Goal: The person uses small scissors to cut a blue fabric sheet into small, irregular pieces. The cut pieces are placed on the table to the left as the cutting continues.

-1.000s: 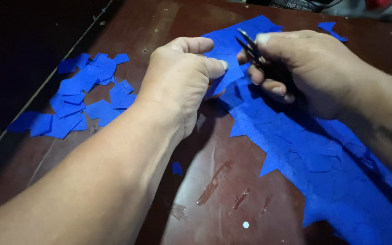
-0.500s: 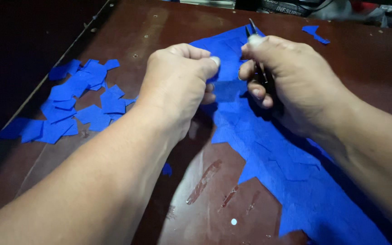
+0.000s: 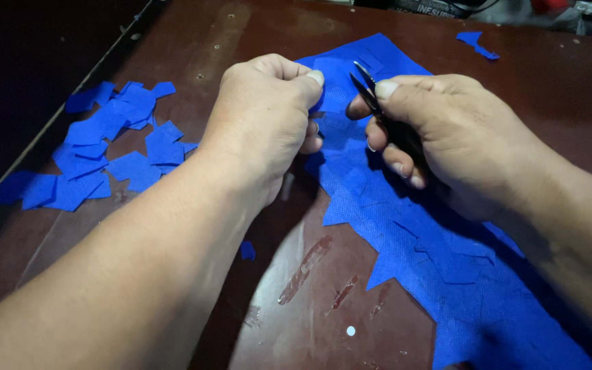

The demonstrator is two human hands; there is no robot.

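Observation:
A large sheet of blue fabric point(image 3: 405, 226) with a jagged cut edge lies across the dark red-brown table point(image 3: 310, 301). My left hand point(image 3: 265, 120) pinches a raised edge of this fabric between thumb and fingers. Just to its right, my right hand point(image 3: 440, 130) grips small dark scissors point(image 3: 366, 88), whose blades are parted and point up and away right next to the pinched edge. Most of the scissors' handle is hidden inside my fist.
A pile of several small cut blue pieces point(image 3: 104, 147) lies at the left, near the table's dark left edge. One tiny blue scrap point(image 3: 247, 251) sits under my left forearm. Another blue scrap point(image 3: 475, 41) lies at the far right. Dark clutter lines the far edge.
The view has shifted a little, so the fabric and the pile sit slightly elsewhere in frame. Both hands stay together at the fabric's edge, and the scissor blades now show parted.

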